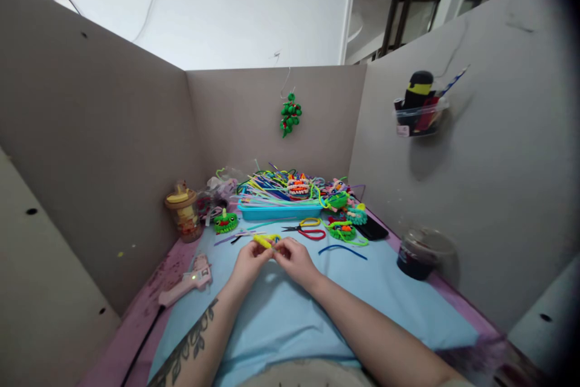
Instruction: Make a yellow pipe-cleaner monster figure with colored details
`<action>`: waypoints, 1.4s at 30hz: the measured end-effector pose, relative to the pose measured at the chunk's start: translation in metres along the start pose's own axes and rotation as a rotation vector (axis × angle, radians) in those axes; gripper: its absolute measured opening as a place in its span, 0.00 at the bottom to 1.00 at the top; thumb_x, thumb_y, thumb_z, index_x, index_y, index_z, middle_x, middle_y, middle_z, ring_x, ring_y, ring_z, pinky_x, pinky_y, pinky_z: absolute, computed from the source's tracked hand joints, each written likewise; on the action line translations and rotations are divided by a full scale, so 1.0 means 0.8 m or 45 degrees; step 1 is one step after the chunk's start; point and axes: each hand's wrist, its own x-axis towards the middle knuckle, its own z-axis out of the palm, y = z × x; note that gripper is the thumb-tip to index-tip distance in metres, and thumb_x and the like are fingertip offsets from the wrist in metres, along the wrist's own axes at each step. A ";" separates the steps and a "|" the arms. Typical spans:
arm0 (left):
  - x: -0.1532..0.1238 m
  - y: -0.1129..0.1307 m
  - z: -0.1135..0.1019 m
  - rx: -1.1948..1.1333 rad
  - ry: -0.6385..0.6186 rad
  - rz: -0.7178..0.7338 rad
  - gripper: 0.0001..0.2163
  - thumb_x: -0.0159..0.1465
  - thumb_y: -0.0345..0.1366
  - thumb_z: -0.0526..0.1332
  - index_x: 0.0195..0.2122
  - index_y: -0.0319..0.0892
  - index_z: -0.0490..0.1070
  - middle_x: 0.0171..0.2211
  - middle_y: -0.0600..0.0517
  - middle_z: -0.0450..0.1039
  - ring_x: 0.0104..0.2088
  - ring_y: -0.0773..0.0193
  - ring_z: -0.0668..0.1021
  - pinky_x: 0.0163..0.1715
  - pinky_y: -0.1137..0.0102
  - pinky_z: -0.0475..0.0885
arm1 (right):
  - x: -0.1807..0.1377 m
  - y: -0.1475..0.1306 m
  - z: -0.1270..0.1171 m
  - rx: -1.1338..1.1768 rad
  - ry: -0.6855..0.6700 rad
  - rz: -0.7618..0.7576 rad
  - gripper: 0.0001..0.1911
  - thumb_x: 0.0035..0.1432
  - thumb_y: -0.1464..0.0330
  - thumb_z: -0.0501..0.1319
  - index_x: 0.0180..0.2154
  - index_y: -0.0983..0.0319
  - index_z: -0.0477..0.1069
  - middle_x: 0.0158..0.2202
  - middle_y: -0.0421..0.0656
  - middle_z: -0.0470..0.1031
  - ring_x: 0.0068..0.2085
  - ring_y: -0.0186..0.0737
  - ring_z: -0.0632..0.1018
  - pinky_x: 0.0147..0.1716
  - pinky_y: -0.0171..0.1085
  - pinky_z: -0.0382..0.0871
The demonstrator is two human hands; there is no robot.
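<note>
Both hands meet over the middle of a light blue cloth (pixel 272 314). Between them is a fuzzy yellow pipe cleaner piece (pixel 263 241), bent, with a bit of blue at its right side. My left hand (pixel 250 259) pinches its lower left part. My right hand (pixel 292 259) has its fingers closed at the right end, fingertips touching those of the left. The exact grip is partly hidden by the fingers. Just beyond the hands lie scissors (pixel 308 230) with red and yellow handles, blades pointing left. A dark blue pipe cleaner (pixel 342 250) rests to the right.
A blue tray (pixel 281 212) heaped with colourful pipe cleaners stands at the back. Green fuzzy figures (pixel 225 221) flank it. A pink glue gun (pixel 193 281) with a cord lies left, near a lidded cup (pixel 183 212). At right are a black phone (pixel 372 227) and a dark tub (pixel 414 257).
</note>
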 end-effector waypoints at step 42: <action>-0.005 0.011 -0.003 0.010 -0.124 0.116 0.10 0.46 0.36 0.69 0.28 0.37 0.75 0.31 0.47 0.77 0.33 0.58 0.76 0.39 0.65 0.69 | 0.005 -0.009 -0.016 0.334 -0.321 0.053 0.09 0.55 0.72 0.54 0.26 0.63 0.71 0.22 0.38 0.68 0.25 0.32 0.69 0.26 0.30 0.63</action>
